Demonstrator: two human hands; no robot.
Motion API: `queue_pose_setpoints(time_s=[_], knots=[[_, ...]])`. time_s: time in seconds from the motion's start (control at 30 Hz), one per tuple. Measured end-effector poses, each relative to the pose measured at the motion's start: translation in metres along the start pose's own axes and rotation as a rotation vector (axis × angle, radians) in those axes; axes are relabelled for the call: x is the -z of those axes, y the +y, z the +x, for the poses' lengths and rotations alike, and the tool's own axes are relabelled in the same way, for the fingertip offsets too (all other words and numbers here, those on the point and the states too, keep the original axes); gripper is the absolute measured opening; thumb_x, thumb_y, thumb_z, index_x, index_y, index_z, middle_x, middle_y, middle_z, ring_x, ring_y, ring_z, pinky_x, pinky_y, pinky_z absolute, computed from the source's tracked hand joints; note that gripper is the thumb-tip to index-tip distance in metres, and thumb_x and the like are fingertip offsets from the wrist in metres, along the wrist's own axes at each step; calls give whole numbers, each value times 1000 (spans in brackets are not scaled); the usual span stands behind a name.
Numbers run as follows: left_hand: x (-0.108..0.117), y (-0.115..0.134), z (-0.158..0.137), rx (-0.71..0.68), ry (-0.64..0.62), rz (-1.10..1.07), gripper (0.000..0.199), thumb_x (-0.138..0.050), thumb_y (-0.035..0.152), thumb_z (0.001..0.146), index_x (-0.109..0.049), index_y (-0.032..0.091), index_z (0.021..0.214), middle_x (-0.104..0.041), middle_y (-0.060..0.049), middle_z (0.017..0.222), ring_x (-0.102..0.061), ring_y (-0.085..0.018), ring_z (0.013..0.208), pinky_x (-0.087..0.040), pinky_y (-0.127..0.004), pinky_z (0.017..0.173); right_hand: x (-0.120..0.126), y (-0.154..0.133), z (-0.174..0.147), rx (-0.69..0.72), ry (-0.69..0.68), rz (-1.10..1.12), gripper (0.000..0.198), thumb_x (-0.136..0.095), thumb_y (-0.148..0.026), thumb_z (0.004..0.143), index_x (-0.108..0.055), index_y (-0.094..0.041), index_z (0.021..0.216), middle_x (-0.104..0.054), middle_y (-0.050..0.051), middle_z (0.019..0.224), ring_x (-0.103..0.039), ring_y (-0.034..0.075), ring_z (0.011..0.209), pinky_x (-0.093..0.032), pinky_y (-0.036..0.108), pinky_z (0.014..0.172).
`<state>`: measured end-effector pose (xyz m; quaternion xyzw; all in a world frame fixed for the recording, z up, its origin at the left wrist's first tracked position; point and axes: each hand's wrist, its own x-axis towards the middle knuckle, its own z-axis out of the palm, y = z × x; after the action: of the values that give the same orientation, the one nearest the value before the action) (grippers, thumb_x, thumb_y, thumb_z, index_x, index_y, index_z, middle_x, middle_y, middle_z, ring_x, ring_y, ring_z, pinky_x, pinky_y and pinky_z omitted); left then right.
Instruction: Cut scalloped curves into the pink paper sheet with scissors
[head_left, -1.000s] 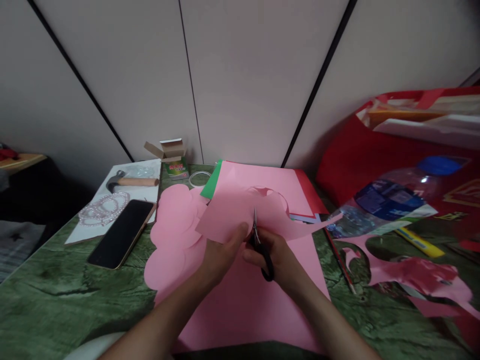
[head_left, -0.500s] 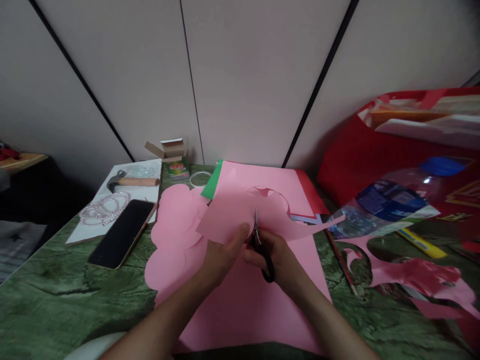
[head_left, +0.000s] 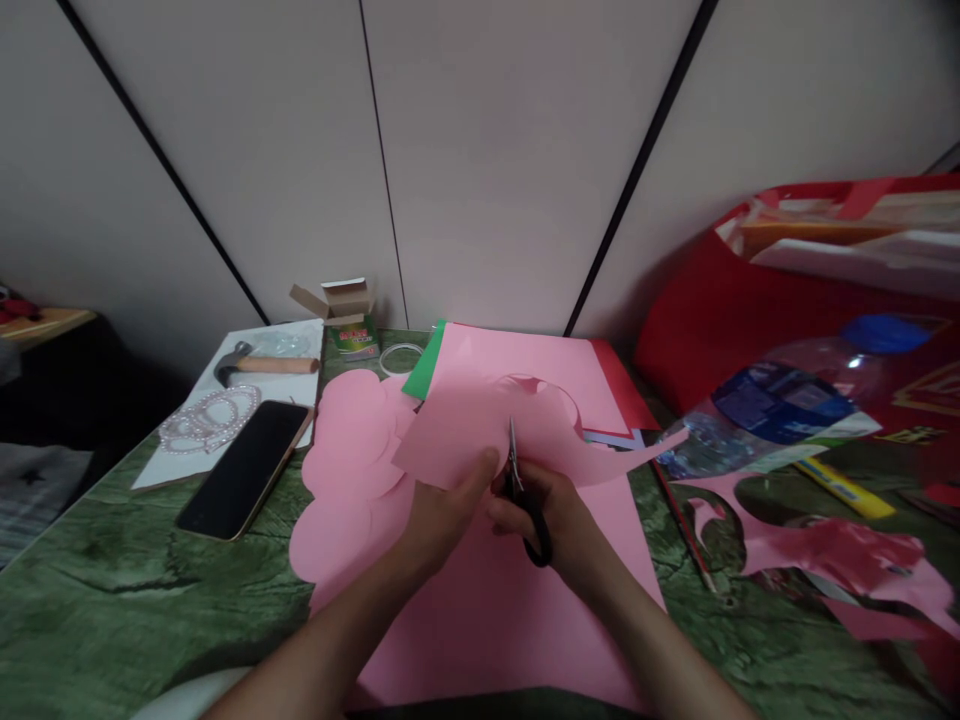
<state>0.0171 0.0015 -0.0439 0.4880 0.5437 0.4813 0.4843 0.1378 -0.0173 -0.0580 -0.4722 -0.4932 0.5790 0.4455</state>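
Note:
My left hand (head_left: 454, 510) pinches the lower edge of a pink paper sheet (head_left: 457, 430), thumb on top and the other fingers hidden beneath. My right hand (head_left: 551, 505) is closed round the black handles of a pair of scissors (head_left: 536, 530). Their blades point away from me and meet the sheet just right of my left thumb. A curved strip is cut loose on the sheet's right side. Below lies a larger pink sheet (head_left: 495, 620). Rounded pink paper cutouts (head_left: 349, 440) overlap to the left of my hands.
On the left are a phone (head_left: 246, 470), a hammer (head_left: 277, 364), a bead strand (head_left: 210, 418) and a small open box (head_left: 354, 335). Rightward lie a plastic bottle (head_left: 780, 395), a pencil (head_left: 686, 530), a yellow cutter (head_left: 847, 487), paper scraps (head_left: 795, 545) and a red bag (head_left: 705, 290).
Almost nothing differs. Both hands, the scissors and the pink sheet keep nearly the same position.

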Motion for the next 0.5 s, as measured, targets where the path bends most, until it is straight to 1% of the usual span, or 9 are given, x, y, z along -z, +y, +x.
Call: queue_pose_setpoints(time_s=[0.2,0.37,0.5], knots=[[0,0,2,-3,0,-19,26,-61,37,67,-60,16,83,-66,-5,81,-61,-19,78,-48,-31,69,-1,-1,1,-16,1,22,30,-71,-36,59,-48,-18,67,-46,-6,55,-45,9,49,-41,26,49],[1,-1,1,11,4,-7,25,-61,37,67,-60,15,78,-66,-4,76,-61,-20,75,-48,-31,67,-1,-3,0,-1,9,10,29,-70,-36,60,-48,-18,65,-46,-6,53,-46,9,47,-41,25,48],[1,-1,1,10,4,0,26,-61,38,67,-59,15,79,-65,-4,77,-60,-20,76,-47,-32,67,-2,-6,-1,-19,12,4,29,-70,-36,60,-48,-18,63,-48,-6,51,-48,10,46,-40,25,47]])
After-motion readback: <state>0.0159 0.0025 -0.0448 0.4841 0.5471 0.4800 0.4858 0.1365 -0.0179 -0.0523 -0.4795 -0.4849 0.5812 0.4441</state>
